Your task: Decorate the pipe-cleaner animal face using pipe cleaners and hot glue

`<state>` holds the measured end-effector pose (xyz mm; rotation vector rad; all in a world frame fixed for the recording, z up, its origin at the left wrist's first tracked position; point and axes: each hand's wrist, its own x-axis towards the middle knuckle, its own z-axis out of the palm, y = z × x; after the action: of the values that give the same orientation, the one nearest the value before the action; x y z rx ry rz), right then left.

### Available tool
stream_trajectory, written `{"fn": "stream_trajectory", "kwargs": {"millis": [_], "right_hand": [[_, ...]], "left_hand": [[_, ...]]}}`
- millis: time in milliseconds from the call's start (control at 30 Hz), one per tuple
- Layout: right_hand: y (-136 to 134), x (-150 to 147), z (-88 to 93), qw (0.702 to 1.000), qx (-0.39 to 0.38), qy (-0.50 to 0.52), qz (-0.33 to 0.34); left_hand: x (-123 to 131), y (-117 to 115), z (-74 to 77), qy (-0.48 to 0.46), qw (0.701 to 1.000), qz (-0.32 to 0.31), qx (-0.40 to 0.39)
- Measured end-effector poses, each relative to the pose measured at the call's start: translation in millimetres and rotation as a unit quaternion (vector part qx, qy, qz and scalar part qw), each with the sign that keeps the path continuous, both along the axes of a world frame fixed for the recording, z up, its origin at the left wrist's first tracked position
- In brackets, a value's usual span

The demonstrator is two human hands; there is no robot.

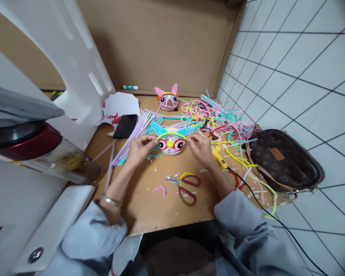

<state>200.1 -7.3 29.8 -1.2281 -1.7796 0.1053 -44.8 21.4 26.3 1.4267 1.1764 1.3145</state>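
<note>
A small craft head point(171, 145) with blue ears, red-rimmed eyes and a yellow nose is between my two hands, above the brown table. Across its top runs a yellow and green strip point(171, 134). My left hand point(141, 148) pinches the strip's left end, fingertips closed at the head's side. At the other end, my right hand point(200, 146) pinches in the same way. Nearer to me lie red-handled scissors point(186, 184) with open blades and a short curved pink piece point(160, 189).
A finished-looking pink-eared head point(168, 100) stands behind. Tangled pipe cleaners point(215, 117) cover the back right; straight lilac ones point(135, 134) lie left beside a black phone point(125, 126). A yellow glue gun point(219, 157) with a cord and a brown bag point(284, 159) are at right.
</note>
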Motion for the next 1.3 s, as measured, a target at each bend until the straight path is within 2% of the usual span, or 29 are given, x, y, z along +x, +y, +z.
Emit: {"fn": "stream_trajectory", "kwargs": {"millis": [467,800,1300], "right_hand": [[11.6,-2.6,-11.8,0.997,-0.036,0.07,-0.003],[15.1,-1.6,-16.4,0.994,-0.049,0.102,0.0],[18.7,3.3,-20.5,0.99,-0.059,0.124,-0.017]], "left_hand": [[4.3,0.9,-2.5,-0.018,1.0,-0.002,-0.012],[4.2,5.4,-12.3,-0.023,1.0,-0.001,-0.007],[11.8,1.8,-3.2,-0.032,0.999,-0.012,-0.007]]}}
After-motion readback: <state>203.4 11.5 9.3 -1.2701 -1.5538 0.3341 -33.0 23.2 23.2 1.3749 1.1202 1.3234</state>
